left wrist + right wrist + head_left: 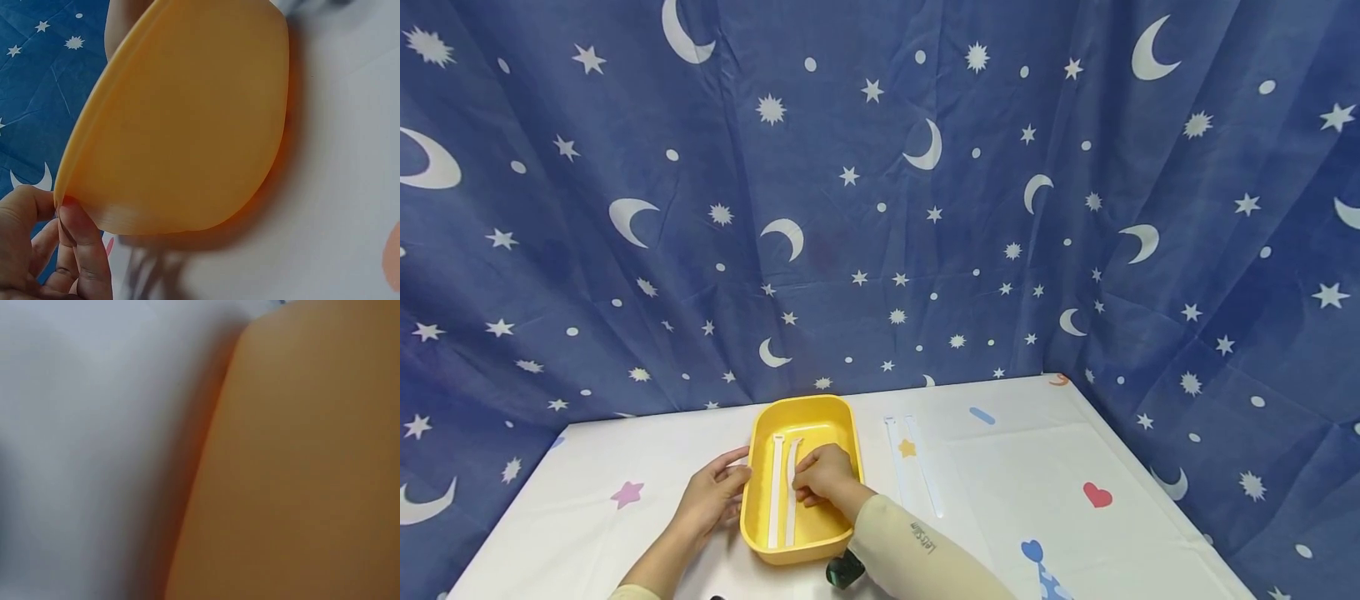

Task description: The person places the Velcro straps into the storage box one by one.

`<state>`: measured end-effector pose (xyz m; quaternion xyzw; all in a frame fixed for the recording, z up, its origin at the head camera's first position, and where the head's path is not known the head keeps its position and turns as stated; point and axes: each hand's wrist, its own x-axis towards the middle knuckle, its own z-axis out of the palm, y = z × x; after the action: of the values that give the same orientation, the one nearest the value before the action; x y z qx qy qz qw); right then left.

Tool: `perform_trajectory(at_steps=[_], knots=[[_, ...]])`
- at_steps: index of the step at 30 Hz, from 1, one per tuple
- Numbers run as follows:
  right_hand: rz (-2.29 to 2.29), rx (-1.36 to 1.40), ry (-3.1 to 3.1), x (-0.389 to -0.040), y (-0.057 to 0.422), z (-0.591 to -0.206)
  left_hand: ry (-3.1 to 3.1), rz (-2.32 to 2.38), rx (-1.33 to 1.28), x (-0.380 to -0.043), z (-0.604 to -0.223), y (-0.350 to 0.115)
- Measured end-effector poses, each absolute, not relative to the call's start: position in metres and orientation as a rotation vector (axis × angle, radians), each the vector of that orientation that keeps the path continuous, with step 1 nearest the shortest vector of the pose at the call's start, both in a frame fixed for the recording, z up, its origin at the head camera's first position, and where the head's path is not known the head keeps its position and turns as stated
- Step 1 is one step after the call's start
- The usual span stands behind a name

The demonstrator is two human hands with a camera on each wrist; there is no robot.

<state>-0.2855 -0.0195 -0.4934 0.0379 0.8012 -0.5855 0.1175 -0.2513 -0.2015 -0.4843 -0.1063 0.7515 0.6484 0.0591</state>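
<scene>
A yellow bin (760, 500) with rounded corners rests on the table. Two white straps with wider heads lie lengthwise in it: the left strap (777, 492) is straight, the right strap (791, 508) bows slightly. My left hand (715, 492) is at the bin's left side; in the left wrist view its thumb and finger (81, 231) pinch the rim. Reaching over the right wall, my right hand (826, 472) has curled fingers and pinches the right strap near its middle. The right wrist view shows only the bin's outer wall (300, 456), and that hand is hidden there.
Right of the bin, two pale straps (893, 450) lie on the white cloth (1000, 467) printed with coloured shapes. A dark rounded object (845, 570) shows beneath the right sleeve. Behind the table hangs a blue curtain (850, 317) with moons and stars.
</scene>
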Motion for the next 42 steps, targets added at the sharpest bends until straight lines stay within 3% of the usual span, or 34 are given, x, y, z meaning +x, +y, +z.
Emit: perform_trajectory(at_steps=[42], knots=[[-1.451, -0.041, 2.700, -0.283, -0.031, -0.498, 2.277, 1.942, -0.328, -0.250, -0.483, -0.200]])
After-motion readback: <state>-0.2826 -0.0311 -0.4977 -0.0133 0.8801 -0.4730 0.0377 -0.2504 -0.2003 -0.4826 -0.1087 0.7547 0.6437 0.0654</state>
